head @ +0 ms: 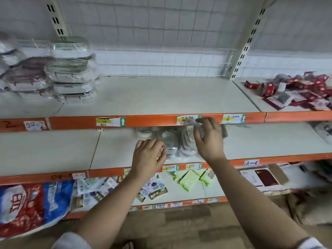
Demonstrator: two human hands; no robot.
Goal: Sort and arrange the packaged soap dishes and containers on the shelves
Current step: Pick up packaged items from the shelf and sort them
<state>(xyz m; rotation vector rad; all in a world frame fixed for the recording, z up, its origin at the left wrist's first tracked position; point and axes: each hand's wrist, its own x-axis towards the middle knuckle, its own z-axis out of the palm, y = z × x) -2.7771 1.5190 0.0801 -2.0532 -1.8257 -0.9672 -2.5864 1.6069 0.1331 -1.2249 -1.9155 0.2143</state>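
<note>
A person reaches with both bare arms to the middle shelf of an orange-edged store rack, where a small cluster of packaged soap dishes in clear plastic wrap lies near the front lip, partly under the shelf above. The left hand has its fingers curled against the near left end of the cluster, gripping the wrap. The right hand is set on the cluster's right side, thumb apart from spread fingers; motion blur makes it impossible to tell whether it grips or only touches.

On the top shelf, at far left, a stack of wrapped containers stands several layers high in two leaning columns, clear lids over dark trays; what they hold cannot be made out. Well to the right, past the slotted upright, red packets lie in a loose heap. Handwritten price labels are stuck along the orange edge.

On the bottom shelf, pale green packs lie scattered below the right forearm, small sachets to their left, and large red-and-blue bags overhang the front at far left.
</note>
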